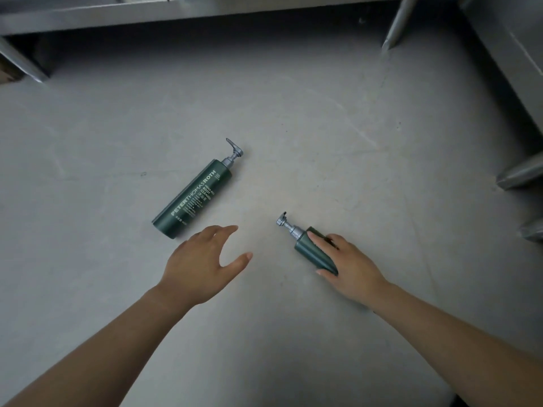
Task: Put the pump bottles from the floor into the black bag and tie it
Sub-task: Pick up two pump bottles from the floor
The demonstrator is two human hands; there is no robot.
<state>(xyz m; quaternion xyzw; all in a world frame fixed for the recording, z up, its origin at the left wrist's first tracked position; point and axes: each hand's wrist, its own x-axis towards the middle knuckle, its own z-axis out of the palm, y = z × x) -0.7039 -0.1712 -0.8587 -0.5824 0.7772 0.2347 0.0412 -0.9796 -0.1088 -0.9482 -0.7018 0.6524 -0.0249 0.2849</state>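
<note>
Two dark green pump bottles with silver pumps lie on the grey floor. The left bottle (191, 198) has white lettering and points its pump up and to the right. My left hand (199, 265) hovers just below its base, fingers spread, touching nothing. The right bottle (313, 254) lies with its pump toward the upper left; my right hand (349, 265) grips its body, fingers over the top and thumb underneath. No black bag is in view.
A metal shelf edge (176, 13) runs along the top, with a metal leg (396, 24) at the upper right and another (23, 63) at the upper left. Metal furniture feet (520, 174) stand at the right edge.
</note>
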